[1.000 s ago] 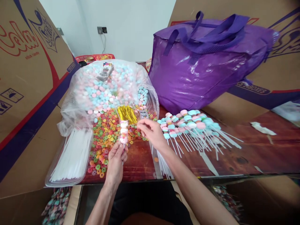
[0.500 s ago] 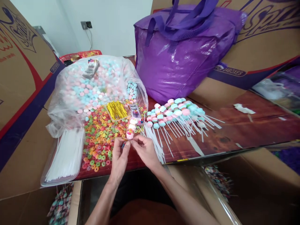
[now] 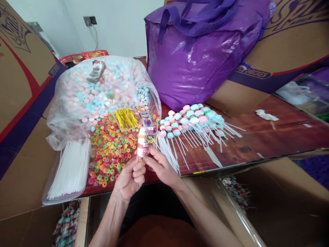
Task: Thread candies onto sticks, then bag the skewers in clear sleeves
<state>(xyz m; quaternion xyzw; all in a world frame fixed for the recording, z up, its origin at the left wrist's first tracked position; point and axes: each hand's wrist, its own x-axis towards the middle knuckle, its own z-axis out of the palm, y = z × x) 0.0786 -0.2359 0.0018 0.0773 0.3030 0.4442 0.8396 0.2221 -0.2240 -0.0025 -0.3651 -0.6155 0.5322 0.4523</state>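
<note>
Upright between my hands stands a wrapped marshmallow skewer (image 3: 142, 142), its pink and white pieces inside a clear printed wrapper. My left hand (image 3: 131, 176) is closed around the stick just below the wrapper. The thumb and finger of my right hand (image 3: 161, 168) pinch at the wrapper's neck, where a bit of gold twist tie (image 3: 141, 159) shows. Behind the skewer lie a small tray of gold twist ties (image 3: 125, 118) and a stack of printed wrappers (image 3: 147, 120). Ring gummies (image 3: 110, 147) are spread to the left. Unwrapped marshmallow skewers (image 3: 192, 118) are piled to the right.
A clear plastic bag of pink and blue marshmallows (image 3: 102, 92) lies at the back left. White sticks (image 3: 69, 171) fill a tray at the table's front left. A purple bag (image 3: 195, 65) and cardboard boxes (image 3: 290, 68) stand behind. More skewers (image 3: 66, 223) hang below the edge.
The skewer has come up more upright and nearer. My left hand has turned and closed round the stick, while my right hand has shifted slightly lower at the neck. The view has tilted a little.
</note>
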